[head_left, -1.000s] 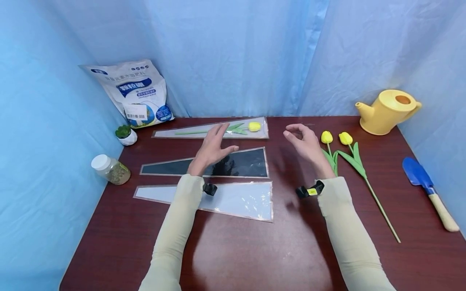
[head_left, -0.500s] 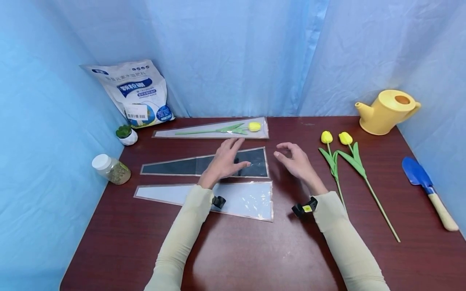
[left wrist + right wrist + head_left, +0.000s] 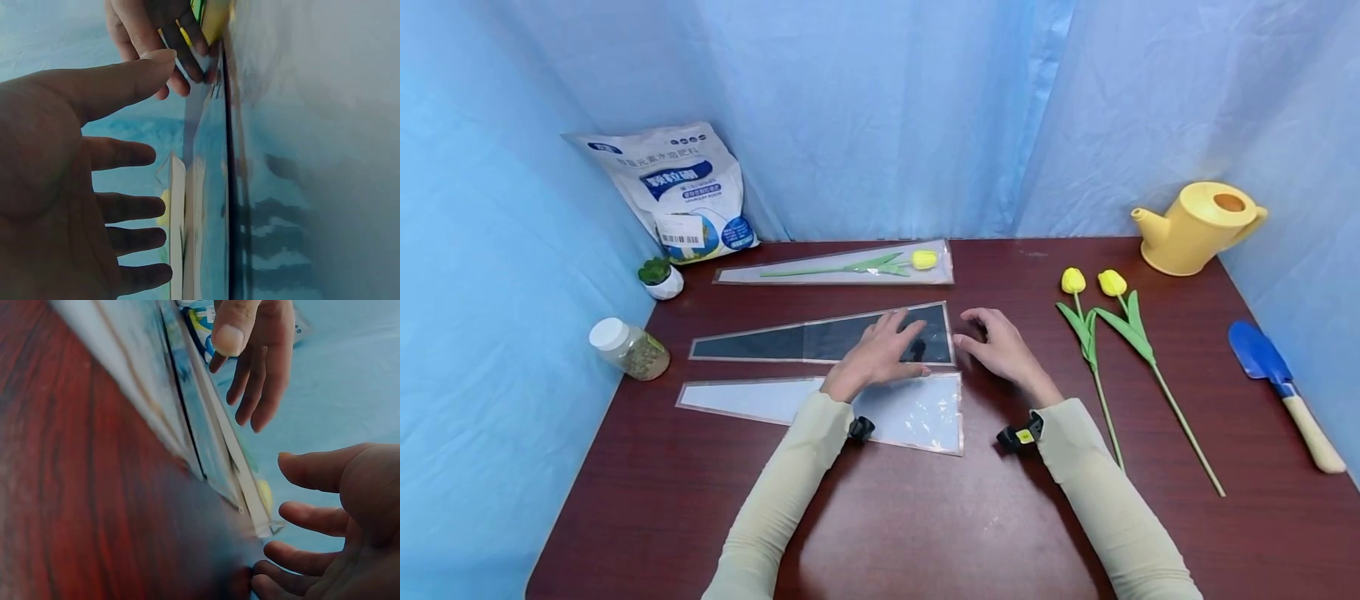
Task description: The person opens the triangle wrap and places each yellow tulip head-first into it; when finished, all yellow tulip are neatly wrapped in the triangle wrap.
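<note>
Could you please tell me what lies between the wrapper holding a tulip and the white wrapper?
The black wrapper lies between them, partly hidden by the left hand, as the head view shows.

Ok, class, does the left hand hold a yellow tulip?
No, the left hand is spread open and empty over the black flower sleeve.

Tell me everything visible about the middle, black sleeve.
The black sleeve is flat and tapered, glossy like plastic film, pale-bordered, with a faint crosswise line near mid-length. It lies on the table, wide end to the right, between the white sleeve and the tulip sleeve. The left hand is over its wider half, the right hand beside that end; neither clearly touches it.
</note>
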